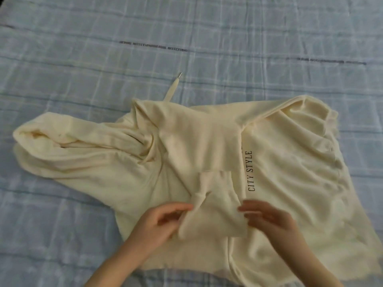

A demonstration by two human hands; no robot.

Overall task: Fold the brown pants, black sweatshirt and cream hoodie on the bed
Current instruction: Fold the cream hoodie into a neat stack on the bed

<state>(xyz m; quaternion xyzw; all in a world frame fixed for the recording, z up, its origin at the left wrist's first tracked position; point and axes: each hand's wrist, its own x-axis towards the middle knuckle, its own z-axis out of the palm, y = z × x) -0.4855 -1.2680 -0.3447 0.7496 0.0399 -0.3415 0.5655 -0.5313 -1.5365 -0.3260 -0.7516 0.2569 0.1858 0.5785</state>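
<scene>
Cream hoodie lies flat mid-bed on the blue plaid sheet, hood out at 9 o'clock, drawstring poking toward 12. Down at 6, left hand pinches the folded-in sleeve cuff. The right hand has its fingers straight and close together, touching the cuff's other edge.

left hand: fingers curled, pinching the cuff at its left edge
right hand: fingers nearly straight, tips touching the cuff's right edge
forearms: bare, angled inward toward the cuff
</scene>
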